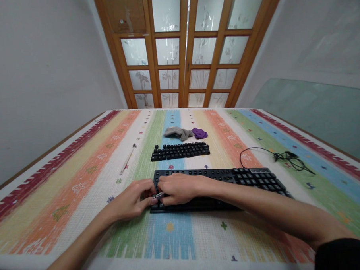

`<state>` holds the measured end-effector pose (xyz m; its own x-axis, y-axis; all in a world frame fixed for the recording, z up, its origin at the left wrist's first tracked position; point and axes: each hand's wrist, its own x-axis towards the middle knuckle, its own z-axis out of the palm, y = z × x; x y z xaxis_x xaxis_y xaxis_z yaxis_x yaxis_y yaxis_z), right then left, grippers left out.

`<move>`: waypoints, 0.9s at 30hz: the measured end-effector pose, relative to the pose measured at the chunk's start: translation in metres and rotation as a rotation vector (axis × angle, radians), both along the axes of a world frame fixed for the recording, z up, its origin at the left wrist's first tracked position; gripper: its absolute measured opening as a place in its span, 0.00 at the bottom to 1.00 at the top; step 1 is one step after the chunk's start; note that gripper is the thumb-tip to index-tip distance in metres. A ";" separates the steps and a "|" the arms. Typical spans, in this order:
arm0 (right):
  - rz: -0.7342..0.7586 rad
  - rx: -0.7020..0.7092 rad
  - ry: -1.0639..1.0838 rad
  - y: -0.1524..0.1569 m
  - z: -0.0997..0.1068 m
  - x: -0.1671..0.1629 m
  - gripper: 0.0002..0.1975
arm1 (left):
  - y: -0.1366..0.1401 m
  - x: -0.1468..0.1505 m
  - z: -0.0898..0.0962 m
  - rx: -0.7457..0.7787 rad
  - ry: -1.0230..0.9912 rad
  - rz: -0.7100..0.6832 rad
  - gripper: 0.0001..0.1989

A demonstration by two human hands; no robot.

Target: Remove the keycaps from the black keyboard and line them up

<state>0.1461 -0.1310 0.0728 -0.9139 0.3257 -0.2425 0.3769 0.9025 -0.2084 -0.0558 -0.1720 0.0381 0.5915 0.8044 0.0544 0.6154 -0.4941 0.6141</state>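
Observation:
A black keyboard (201, 206) lies in front of me, with many keycaps off its left and middle part and the keys at its right end in place. Over its left end my two hands meet. My left hand (132, 198) comes in from the left side, thumb and forefinger pinched together at the keyboard's edge. My right hand (178, 189) reaches across the keyboard, its fingers closed on a small silvery tool (159, 195). The tool's left end meets my left fingertips. What else the left pinch may hold is hidden.
Behind the keyboard, loose black keycaps (180, 151) stand in rows. Beyond them lie a grey cloth (177, 132) and a purple cloth (200, 133). A thin brush (127, 159) rests to the left. The keyboard's cable (291, 157) is bundled on the right. A striped tablecloth (89, 186) covers the table.

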 end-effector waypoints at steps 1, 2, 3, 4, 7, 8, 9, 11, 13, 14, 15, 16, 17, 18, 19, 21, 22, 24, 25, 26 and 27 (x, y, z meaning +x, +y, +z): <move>-0.005 0.014 0.004 -0.001 -0.001 0.000 0.16 | -0.002 0.000 -0.001 0.018 -0.003 0.006 0.08; -0.014 0.030 0.012 -0.002 -0.002 0.000 0.17 | -0.004 0.001 -0.001 0.035 -0.006 0.012 0.07; -0.024 0.044 0.022 -0.003 -0.003 0.001 0.18 | -0.005 0.001 -0.002 0.051 -0.007 0.018 0.07; -0.035 0.055 0.030 -0.004 -0.004 0.000 0.18 | -0.006 0.002 -0.002 0.067 -0.007 0.022 0.07; -0.064 0.065 0.034 -0.007 -0.004 -0.001 0.19 | -0.010 0.003 -0.003 0.106 0.003 0.024 0.07; -0.070 0.064 0.026 -0.008 -0.003 -0.002 0.19 | -0.010 0.002 -0.003 0.115 0.006 0.020 0.07; -0.074 0.065 0.016 -0.009 -0.002 -0.003 0.19 | -0.011 0.002 -0.004 0.124 0.005 0.017 0.07; -0.079 0.068 -0.002 -0.011 0.000 -0.006 0.20 | -0.012 0.002 -0.004 0.138 0.001 0.014 0.07; -0.086 0.067 -0.014 -0.013 0.002 -0.007 0.21 | -0.012 0.001 -0.004 0.148 0.000 0.015 0.07; -0.092 0.066 -0.018 -0.014 0.003 -0.007 0.21 | -0.012 0.001 -0.004 0.153 0.003 0.013 0.07; -0.093 0.066 -0.019 -0.014 0.003 -0.007 0.21 | -0.012 0.001 -0.004 0.157 0.007 0.007 0.07; -0.089 0.067 -0.016 -0.014 0.003 -0.006 0.21 | -0.012 0.000 -0.003 0.160 0.011 -0.002 0.07; -0.077 0.070 -0.005 -0.013 0.002 -0.005 0.20 | -0.012 -0.001 -0.003 0.163 0.014 -0.011 0.07; -0.062 0.073 0.013 -0.012 0.001 -0.003 0.20 | -0.011 -0.002 -0.002 0.169 0.012 -0.019 0.08; -0.046 0.076 0.039 -0.010 0.001 0.000 0.20 | -0.010 -0.003 -0.002 0.183 0.004 -0.024 0.08; -0.048 0.087 0.108 -0.005 0.001 0.005 0.19 | -0.007 -0.008 -0.001 0.227 -0.021 -0.009 0.08; -0.071 0.097 0.147 -0.002 0.002 0.008 0.18 | -0.004 -0.010 -0.002 0.259 -0.036 0.012 0.08; -0.150 0.126 0.220 0.005 0.005 0.012 0.16 | 0.005 -0.014 -0.004 0.323 -0.054 0.092 0.08; -0.192 0.139 0.253 0.009 0.007 0.014 0.16 | 0.011 -0.015 -0.006 0.349 -0.050 0.140 0.09; -0.232 0.148 0.276 0.011 0.009 0.016 0.16 | 0.017 -0.015 -0.008 0.370 -0.042 0.189 0.09; -0.269 0.155 0.298 0.014 0.011 0.017 0.16 | 0.024 -0.015 -0.010 0.386 -0.027 0.216 0.09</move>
<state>0.1636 -0.1175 0.0836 -0.8143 0.5734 0.0899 0.5465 0.8097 -0.2137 -0.0709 -0.1484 0.0285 0.4063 0.8272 0.3882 0.7160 -0.5522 0.4271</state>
